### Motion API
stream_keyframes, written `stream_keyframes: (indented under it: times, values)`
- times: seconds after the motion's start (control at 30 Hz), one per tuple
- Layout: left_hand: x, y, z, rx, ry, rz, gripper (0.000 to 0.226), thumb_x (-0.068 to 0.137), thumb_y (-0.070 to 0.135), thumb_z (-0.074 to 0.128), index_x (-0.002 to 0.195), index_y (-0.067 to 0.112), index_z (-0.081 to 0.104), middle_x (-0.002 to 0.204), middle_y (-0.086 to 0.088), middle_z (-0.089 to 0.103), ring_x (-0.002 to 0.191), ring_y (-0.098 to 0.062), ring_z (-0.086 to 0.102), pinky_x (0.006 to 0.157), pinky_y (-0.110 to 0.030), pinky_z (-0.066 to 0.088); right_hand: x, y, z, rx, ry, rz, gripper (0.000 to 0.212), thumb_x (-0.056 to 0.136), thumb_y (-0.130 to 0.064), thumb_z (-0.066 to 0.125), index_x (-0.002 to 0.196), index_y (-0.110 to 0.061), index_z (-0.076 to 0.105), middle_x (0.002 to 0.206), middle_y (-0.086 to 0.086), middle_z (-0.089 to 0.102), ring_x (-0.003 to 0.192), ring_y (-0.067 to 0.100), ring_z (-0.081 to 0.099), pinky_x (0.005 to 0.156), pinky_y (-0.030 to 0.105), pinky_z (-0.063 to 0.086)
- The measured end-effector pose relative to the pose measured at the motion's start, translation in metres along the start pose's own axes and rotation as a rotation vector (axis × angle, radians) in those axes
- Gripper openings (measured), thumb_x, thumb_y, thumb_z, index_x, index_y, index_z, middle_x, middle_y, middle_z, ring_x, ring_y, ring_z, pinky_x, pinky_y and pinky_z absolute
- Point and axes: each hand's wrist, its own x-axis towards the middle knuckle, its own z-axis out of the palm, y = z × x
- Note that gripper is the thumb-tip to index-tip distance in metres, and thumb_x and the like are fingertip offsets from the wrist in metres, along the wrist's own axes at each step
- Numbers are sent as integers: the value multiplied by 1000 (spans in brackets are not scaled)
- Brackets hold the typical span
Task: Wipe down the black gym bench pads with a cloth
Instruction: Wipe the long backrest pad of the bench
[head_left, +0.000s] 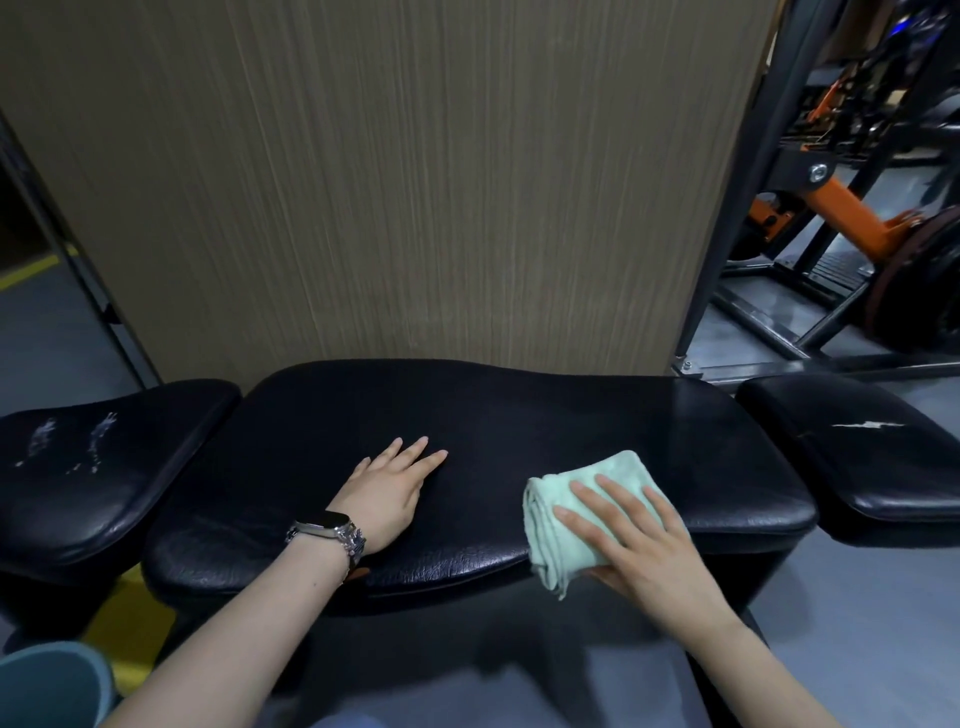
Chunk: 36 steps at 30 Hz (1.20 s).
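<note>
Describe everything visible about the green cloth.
The cloth is pale mint green, soft and terry-like, folded into a thick wad with layered edges showing along its left side. It lies on the near right part of the middle black bench pad, its lower corner hanging over the pad's front edge. The right hand presses flat on it, fingers straight, thumb beneath its near edge. The left hand rests apart from it.
</note>
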Motion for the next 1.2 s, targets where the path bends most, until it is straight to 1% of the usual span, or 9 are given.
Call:
stream_keyframes:
  times: [0.23, 0.37, 0.5, 0.53, 0.6, 0.73, 0.97, 1.07, 1.2]
  values:
    - [4, 12, 1, -6, -3, 15, 49, 102, 21, 21, 147, 38, 15, 157, 12, 4, 144, -15, -1, 116, -40, 9, -11, 6, -2, 5, -6, 132, 60, 76, -44, 46, 136, -36, 40, 137, -7, 53, 129, 18, 40, 107, 41, 19]
    - [9, 25, 3, -26, 11, 43, 48, 102, 21, 22, 147, 37, 16, 157, 12, 4, 144, -15, -2, 116, -40, 7, -2, -10, 1, -27, -7, 83, 60, 76, -49, 46, 135, -36, 42, 137, -6, 53, 129, 20, 40, 105, 44, 21]
    - [14, 32, 7, -29, 17, 64, 48, 102, 22, 23, 147, 38, 16, 157, 13, 4, 144, -13, -3, 116, -40, 7, 11, -36, 10, -24, 17, -10, 80, 67, -53, 73, 138, -38, 40, 142, -8, 47, 130, 20, 44, 102, 48, 29]
    - [14, 34, 8, -26, 16, 71, 48, 102, 22, 23, 146, 39, 16, 157, 14, 4, 144, -13, -3, 117, -40, 6, 13, -42, 11, -14, 20, -22, 82, 66, -53, 75, 138, -39, 40, 142, -8, 48, 130, 20, 46, 101, 48, 30]
    - [14, 39, 9, -27, 11, 89, 49, 101, 22, 23, 146, 39, 15, 156, 14, 3, 144, -12, -4, 117, -40, 5, 17, -47, 11, 1, 32, -54, 77, 71, -55, 70, 140, -39, 38, 142, -8, 48, 131, 20, 46, 102, 47, 30]
    - [12, 52, 11, -21, 0, 141, 48, 101, 25, 23, 146, 40, 14, 156, 16, 1, 143, -10, -6, 117, -38, 3, 16, -32, 10, -4, 35, -98, 62, 81, -53, 48, 140, -39, 36, 142, -8, 47, 133, 19, 38, 105, 43, 28]
    - [12, 61, 12, -14, 20, 146, 47, 102, 24, 22, 146, 41, 17, 156, 16, 5, 144, -11, -3, 117, -39, 5, -9, 20, -1, -17, 30, -8, 58, 81, -47, 43, 139, -37, 38, 140, -7, 51, 130, 17, 39, 102, 39, 28]
    - [11, 63, 14, -10, 16, 142, 47, 102, 23, 22, 145, 41, 18, 156, 16, 6, 144, -12, -2, 116, -40, 6, -24, 43, -4, -28, 4, 32, 63, 80, -44, 44, 141, -37, 32, 141, -7, 50, 131, 17, 38, 103, 39, 28]
    - [11, 64, 15, -20, 30, 141, 47, 102, 23, 23, 145, 41, 19, 156, 16, 7, 144, -12, 0, 116, -40, 7, -41, 67, -6, -13, -6, 89, 65, 81, -49, 44, 143, -39, 25, 142, -7, 48, 132, 17, 38, 104, 40, 27]
